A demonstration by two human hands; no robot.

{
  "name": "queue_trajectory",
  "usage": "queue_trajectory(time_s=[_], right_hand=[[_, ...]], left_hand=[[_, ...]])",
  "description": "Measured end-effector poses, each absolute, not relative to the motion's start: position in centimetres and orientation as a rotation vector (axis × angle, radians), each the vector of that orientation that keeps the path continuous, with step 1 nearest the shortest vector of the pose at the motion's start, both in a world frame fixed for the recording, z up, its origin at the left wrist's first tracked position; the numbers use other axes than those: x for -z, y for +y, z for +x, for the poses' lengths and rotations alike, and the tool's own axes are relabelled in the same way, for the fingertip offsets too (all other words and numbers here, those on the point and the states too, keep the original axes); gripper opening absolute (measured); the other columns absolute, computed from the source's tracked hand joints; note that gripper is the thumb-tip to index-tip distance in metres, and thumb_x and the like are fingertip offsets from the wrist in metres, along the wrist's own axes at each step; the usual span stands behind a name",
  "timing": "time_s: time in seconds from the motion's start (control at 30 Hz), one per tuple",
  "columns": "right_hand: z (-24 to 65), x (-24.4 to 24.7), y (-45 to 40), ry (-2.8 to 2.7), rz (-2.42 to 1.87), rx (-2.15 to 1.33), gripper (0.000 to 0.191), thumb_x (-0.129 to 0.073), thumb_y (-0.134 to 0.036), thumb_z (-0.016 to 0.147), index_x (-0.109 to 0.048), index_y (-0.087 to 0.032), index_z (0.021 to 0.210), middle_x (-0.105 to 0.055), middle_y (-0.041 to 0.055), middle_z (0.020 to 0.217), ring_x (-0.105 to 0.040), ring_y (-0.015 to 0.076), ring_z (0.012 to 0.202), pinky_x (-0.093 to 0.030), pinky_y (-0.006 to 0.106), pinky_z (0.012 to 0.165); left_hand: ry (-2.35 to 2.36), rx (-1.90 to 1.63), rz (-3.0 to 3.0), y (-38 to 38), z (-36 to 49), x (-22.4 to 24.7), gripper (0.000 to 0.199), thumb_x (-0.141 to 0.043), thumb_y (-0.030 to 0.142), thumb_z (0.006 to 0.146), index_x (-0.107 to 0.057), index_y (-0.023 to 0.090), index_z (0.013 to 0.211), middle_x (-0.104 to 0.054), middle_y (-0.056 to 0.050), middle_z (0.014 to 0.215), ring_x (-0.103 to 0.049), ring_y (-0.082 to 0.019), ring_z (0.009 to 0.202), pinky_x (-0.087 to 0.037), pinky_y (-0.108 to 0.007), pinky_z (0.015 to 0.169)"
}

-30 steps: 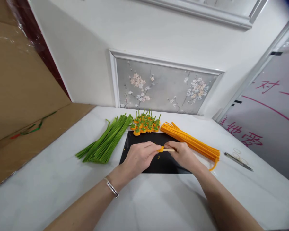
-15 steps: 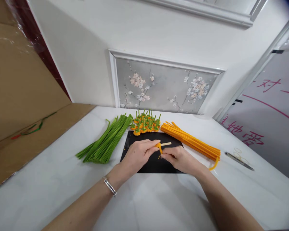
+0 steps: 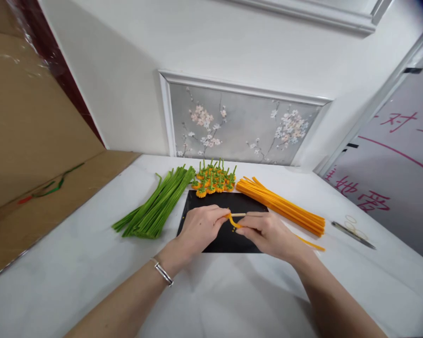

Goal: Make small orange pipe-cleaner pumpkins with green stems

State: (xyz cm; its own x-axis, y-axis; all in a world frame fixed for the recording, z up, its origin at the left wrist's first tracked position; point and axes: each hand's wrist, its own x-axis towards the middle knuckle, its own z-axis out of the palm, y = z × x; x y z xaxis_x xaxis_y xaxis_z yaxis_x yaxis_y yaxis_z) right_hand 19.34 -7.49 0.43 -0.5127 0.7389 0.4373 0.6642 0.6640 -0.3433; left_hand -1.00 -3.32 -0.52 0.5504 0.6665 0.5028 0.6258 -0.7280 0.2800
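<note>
My left hand (image 3: pixel 200 227) is closed in a pinch at the left end of a thin pale stick (image 3: pixel 238 215), where an orange pipe cleaner (image 3: pixel 234 223) wraps round it. The pipe cleaner curves down from there into the fingers of my right hand (image 3: pixel 270 233), which is closed on it. The stick's right end meets the right fingertips; whether they grip it I cannot tell. A loose orange tail (image 3: pixel 310 243) shows beyond my right wrist. Both hands are over a black mat (image 3: pixel 220 245) with tiny orange bits on it.
Green pipe cleaners (image 3: pixel 158 204) lie bundled at left, an orange bundle (image 3: pixel 284 208) at right. Several small orange pumpkin-like pieces with green stems (image 3: pixel 215 182) stand behind the mat. A slim metal tool with thin loops (image 3: pixel 354 235) lies far right. A wall panel (image 3: pixel 243 124) rises behind.
My right hand has risen slightly, its fingers now at the stick's end. The stick is more level, and the orange strand between my hands curves more. The loose tail by my right wrist has shifted.
</note>
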Motion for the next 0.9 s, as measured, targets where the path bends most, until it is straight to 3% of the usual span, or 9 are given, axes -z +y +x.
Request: queue_trajectory(time_s=[0.17,0.4,0.7,0.9], right_hand=[[19.4,-0.4,-7.3,-2.174,-1.051,-0.175,0.023,-0.05,-0.032,0.094,-0.068,-0.02,0.085,-0.061,0.0019,0.072,-0.057,0.013,0.063,-0.044,0.024,0.059],[19.7,-0.2,-6.8,-1.966,-1.099,-0.139,0.019,-0.055,-0.031,0.091,-0.07,-0.022,0.084,-0.066,0.002,0.076,-0.062,0.0147,0.068,-0.05,0.025,0.065],[20.6,0.9,-5.4,-1.892,-1.243,-0.208,0.016,-0.057,-0.031,0.089,-0.069,-0.021,0.082,-0.069,0.0017,0.077,-0.064,0.016,0.07,-0.047,0.026,0.067],[20.6,1.4,-5.4,-2.109,-1.241,-0.316,0.026,-0.046,-0.027,0.093,-0.066,-0.02,0.078,-0.064,-0.0007,0.065,-0.056,0.0126,0.057,-0.041,0.022,0.055]], left_hand=[[1.073,-0.932,2.82,-3.4,-0.8,0.5,0.018,-0.056,0.017,0.089,-0.071,0.021,0.099,-0.073,-0.001,0.086,-0.066,-0.017,0.079,-0.049,-0.027,0.071],[0.948,-0.939,2.928,-3.7,-0.5,0.3,0.021,-0.049,0.018,0.093,-0.07,0.02,0.095,-0.071,-0.002,0.078,-0.063,-0.016,0.071,-0.046,-0.026,0.063],[0.833,-0.973,2.922,-4.1,-0.3,0.3,0.017,-0.053,0.014,0.09,-0.068,0.02,0.093,-0.072,-0.001,0.079,-0.062,-0.016,0.07,-0.047,-0.026,0.062],[0.887,-1.084,2.783,-3.9,-0.3,0.5,0.015,-0.055,0.017,0.089,-0.068,0.019,0.096,-0.072,-0.003,0.084,-0.066,-0.016,0.076,-0.051,-0.027,0.068]])
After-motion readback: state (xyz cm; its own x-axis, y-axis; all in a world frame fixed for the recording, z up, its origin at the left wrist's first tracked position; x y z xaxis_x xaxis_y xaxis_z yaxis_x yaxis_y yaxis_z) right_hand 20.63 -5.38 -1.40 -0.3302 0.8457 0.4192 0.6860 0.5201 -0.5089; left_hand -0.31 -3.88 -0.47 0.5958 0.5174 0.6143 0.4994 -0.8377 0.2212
